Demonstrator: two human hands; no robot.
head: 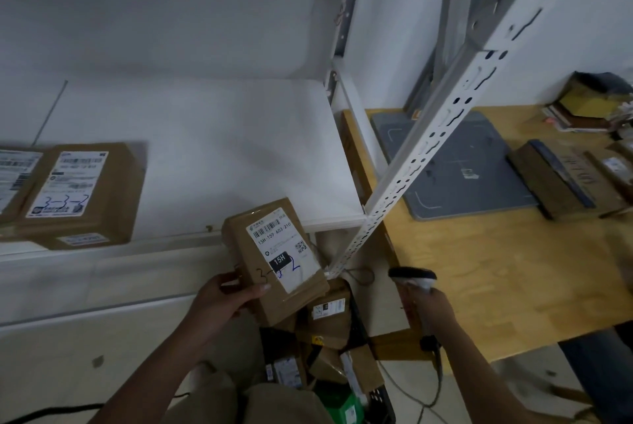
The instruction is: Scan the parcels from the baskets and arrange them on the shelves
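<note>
Low in the frame's centre, the left hand (233, 293) grips a labelled parcel (274, 259) face-up near the shelf (205, 149); the right hand (428, 307) clasps the scanner (412, 278), likely for scanning.

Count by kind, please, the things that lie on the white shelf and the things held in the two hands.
Parcels: 3 (on the white shelf, shelf parcel in full view and shelf parcel cut by the left edge; parcel in the left hand)
Scanners: 1 (scanner in the right hand)
Total: 4

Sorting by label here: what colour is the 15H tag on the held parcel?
The 15H tag is black with white lettering; head view.
</note>
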